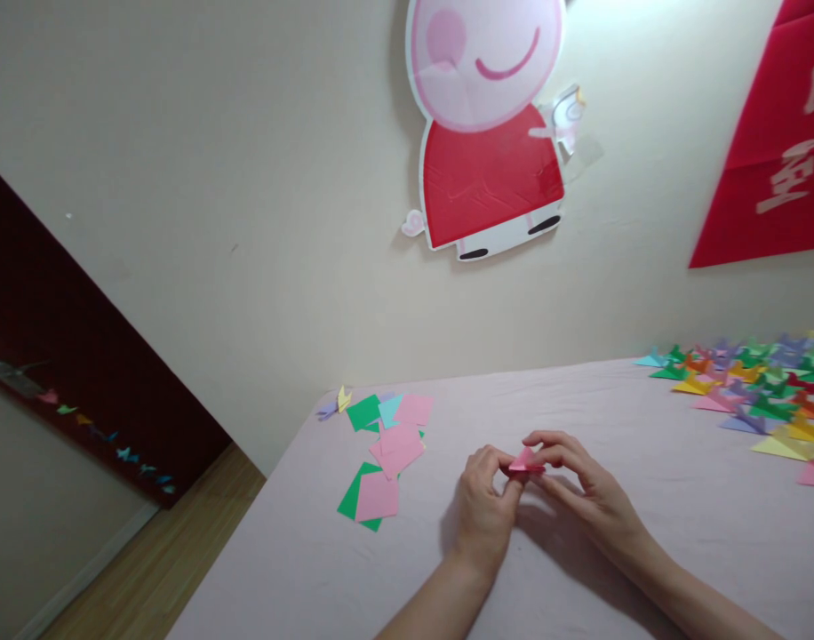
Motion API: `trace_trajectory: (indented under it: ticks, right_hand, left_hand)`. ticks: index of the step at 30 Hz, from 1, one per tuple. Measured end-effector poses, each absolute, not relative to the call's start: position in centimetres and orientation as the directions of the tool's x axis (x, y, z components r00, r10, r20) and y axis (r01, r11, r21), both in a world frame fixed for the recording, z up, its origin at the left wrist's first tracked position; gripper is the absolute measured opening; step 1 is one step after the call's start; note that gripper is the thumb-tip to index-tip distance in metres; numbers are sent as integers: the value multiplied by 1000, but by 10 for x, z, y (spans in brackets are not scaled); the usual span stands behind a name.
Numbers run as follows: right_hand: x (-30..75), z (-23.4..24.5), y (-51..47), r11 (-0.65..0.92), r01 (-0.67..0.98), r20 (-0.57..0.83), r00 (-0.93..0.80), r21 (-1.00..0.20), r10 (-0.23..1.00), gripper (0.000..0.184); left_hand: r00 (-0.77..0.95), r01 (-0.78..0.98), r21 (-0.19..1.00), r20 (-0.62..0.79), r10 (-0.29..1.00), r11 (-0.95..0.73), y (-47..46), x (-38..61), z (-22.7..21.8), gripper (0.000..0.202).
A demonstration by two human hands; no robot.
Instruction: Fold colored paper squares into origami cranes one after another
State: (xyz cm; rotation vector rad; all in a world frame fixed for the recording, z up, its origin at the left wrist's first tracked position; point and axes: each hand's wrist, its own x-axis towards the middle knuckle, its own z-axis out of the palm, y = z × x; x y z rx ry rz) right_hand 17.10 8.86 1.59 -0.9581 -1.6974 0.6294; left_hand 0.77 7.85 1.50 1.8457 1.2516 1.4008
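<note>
A small piece of folded pink paper (526, 461) is held up just above the pale pink cloth, with a pointed flap standing on its top and a darker pink lower edge. My left hand (485, 507) pinches its left end between thumb and curled fingers. At the right end, my right hand (590, 484) has its fingers arched over the paper and the thumb below, touching its edge. My fingertips hide parts of both ends.
Loose square sheets (397, 451) in pink, green and light blue lie on the cloth-covered table (274, 542) to the left. Yellow and purple folded pieces (342, 399) sit by the far left corner. Rows of colourful folded paper birds (770, 404) stand at right. A wall (300, 222) rises behind.
</note>
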Motion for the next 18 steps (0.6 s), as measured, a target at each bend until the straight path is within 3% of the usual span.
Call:
trace_trajectory:
  ticks: [5,18]
  right_hand:
    - [171,17,86,636,324,619,-167,-701,767,22]
    - [174,11,88,650,339,633,-177,-680,754,16]
  left_hand:
    - [18,360,816,478,878,-452,79,7,12,15]
    - [8,309,833,480,877,-459,78,8,11,10]
